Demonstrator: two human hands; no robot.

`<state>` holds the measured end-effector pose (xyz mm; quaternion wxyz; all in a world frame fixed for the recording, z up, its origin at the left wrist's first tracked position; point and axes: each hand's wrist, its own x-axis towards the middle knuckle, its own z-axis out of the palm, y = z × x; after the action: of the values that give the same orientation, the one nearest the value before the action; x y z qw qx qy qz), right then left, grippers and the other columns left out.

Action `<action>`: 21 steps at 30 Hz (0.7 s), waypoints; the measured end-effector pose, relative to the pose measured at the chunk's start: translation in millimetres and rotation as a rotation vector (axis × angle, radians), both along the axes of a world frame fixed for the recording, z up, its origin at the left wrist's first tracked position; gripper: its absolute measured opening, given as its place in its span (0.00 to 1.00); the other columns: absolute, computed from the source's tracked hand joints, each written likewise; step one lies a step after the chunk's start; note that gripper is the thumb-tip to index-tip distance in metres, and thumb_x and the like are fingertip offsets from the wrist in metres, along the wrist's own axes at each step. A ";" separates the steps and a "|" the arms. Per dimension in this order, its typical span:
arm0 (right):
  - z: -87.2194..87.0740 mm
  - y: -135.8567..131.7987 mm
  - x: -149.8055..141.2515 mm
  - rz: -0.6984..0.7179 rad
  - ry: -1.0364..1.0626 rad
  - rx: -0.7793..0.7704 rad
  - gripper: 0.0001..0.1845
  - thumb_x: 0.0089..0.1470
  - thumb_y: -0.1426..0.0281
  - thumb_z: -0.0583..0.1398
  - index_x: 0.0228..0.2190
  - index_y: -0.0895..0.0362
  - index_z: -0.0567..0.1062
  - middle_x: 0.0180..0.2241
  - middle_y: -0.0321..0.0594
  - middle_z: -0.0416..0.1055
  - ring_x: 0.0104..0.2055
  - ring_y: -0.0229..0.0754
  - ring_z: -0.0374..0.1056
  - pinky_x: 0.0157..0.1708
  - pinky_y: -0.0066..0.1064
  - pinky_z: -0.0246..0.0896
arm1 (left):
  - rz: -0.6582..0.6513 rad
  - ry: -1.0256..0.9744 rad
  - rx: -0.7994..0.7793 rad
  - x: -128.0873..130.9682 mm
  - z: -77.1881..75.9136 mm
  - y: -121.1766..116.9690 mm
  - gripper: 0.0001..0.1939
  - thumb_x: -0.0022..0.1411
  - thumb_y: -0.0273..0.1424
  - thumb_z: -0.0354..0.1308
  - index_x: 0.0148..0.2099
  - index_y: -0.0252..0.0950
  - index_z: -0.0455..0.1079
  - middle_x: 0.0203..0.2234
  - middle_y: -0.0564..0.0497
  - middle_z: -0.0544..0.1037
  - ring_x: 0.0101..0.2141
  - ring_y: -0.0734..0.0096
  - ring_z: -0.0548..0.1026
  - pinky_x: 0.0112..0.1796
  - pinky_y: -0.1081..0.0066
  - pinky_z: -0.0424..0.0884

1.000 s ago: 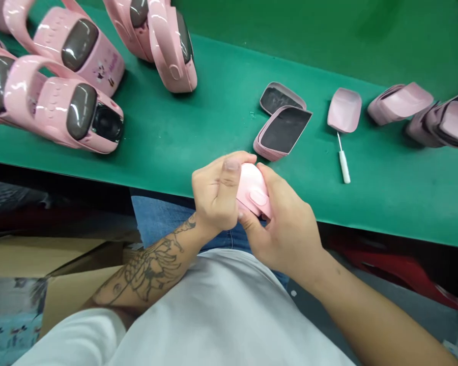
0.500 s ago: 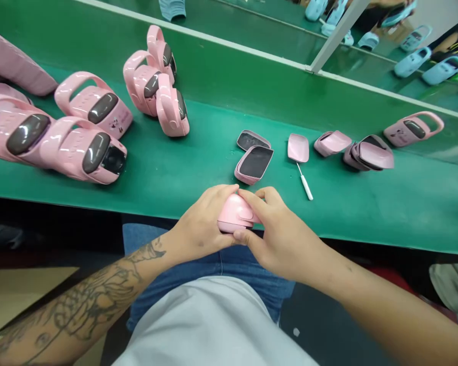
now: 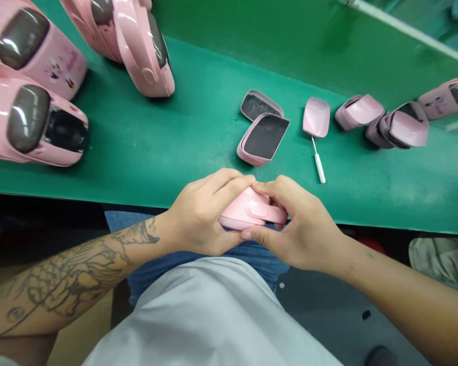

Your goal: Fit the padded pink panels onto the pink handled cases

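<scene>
A: What is held, and how?

B: Left hand, clamped on the left end of the pink casing, held at the near edge of the worktop; right hand, clamped beside the handle.

A: Expected handling?

B: Probably light, stiff and slick; the rounded sides should give a surer hold than the handle.

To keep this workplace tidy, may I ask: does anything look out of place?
Possibly: a small white bit and a small dark piece lie on the floor, apart from the pink shells on the green table.
</scene>
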<state>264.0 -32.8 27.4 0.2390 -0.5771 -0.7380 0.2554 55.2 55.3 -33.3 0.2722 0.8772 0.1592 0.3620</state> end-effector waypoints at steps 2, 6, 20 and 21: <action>1.3 4.1 -0.3 0.038 -0.001 0.052 0.27 0.60 0.61 0.72 0.55 0.54 0.71 0.37 0.37 0.70 0.36 0.44 0.66 0.36 0.38 0.69 | 0.046 -0.001 -0.053 2.5 2.3 -4.8 0.36 0.64 0.43 0.68 0.68 0.35 0.66 0.54 0.37 0.80 0.53 0.50 0.82 0.52 0.56 0.82; 7.0 8.3 -3.6 -0.010 -0.017 -0.003 0.27 0.61 0.63 0.71 0.57 0.55 0.72 0.44 0.44 0.71 0.43 0.49 0.70 0.42 0.43 0.74 | 0.059 -0.013 -0.172 -1.0 -2.3 -9.6 0.38 0.65 0.37 0.69 0.72 0.35 0.62 0.59 0.36 0.77 0.61 0.46 0.77 0.62 0.49 0.76; -81.2 -15.5 -34.6 -0.129 0.448 0.125 0.22 0.67 0.47 0.62 0.48 0.50 0.79 0.41 0.41 0.80 0.42 0.48 0.80 0.44 0.33 0.78 | 0.121 -0.450 -1.175 -69.5 -45.0 -51.8 0.51 0.58 0.57 0.72 0.73 0.42 0.57 0.61 0.36 0.77 0.55 0.44 0.81 0.55 0.53 0.78; -74.4 -8.6 -37.9 -0.077 0.425 0.132 0.18 0.68 0.50 0.61 0.45 0.50 0.80 0.38 0.40 0.79 0.39 0.46 0.79 0.41 0.32 0.77 | 0.160 -0.417 -1.132 -77.4 -46.8 -52.7 0.51 0.56 0.57 0.73 0.73 0.42 0.59 0.62 0.35 0.77 0.56 0.41 0.81 0.55 0.51 0.78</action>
<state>226.1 -41.4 -47.1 0.4361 -0.5211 -0.6635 0.3132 -22.2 2.5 -80.1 0.6936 0.4922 0.3358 0.4047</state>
